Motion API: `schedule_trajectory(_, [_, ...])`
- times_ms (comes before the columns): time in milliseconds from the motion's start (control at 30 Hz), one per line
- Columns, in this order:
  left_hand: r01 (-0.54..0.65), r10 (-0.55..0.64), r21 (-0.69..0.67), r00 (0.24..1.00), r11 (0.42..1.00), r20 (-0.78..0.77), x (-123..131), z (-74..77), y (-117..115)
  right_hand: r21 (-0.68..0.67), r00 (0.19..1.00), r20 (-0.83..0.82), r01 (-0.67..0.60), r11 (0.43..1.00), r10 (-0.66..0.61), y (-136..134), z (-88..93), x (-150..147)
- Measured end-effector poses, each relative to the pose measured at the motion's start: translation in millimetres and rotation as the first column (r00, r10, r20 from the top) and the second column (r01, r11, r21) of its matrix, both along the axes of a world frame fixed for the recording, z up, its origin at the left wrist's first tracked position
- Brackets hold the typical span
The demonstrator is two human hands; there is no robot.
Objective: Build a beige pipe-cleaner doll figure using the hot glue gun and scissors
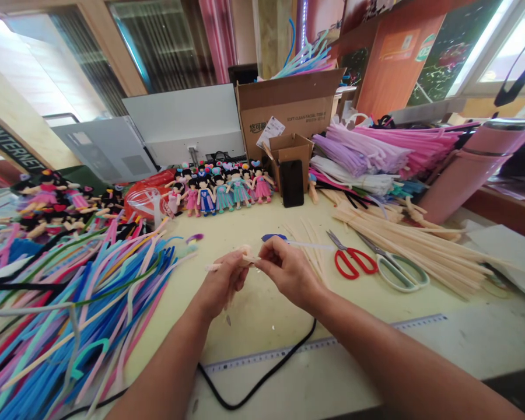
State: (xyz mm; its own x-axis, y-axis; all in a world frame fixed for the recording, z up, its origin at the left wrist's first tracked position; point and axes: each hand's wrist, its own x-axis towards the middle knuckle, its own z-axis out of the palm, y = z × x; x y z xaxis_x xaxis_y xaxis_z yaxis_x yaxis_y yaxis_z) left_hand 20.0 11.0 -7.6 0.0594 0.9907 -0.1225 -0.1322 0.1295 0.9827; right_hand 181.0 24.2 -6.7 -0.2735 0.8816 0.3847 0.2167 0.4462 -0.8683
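Holding the cream piece [251, 258] steady in the left hand [225, 281], I'd work gently with the right hand [284, 267], pinching its end.

We record: one pale yellow tabletop [236, 224]; one pink curtain [216, 41], rear; one wood-framed dark window [164, 46], left of it; one reddish-brown panel [385, 87]; one bright window [514, 52], far right.
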Motion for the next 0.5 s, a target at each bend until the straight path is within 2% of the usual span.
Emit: schedule_trajectory(500, [0.067, -0.063, -0.077, 0.997, 0.995, 0.047, -5.5, -2.7, 1.6, -0.05, 0.999, -0.041, -0.009, 0.999, 0.007, 1.3, -1.5, -1.1])
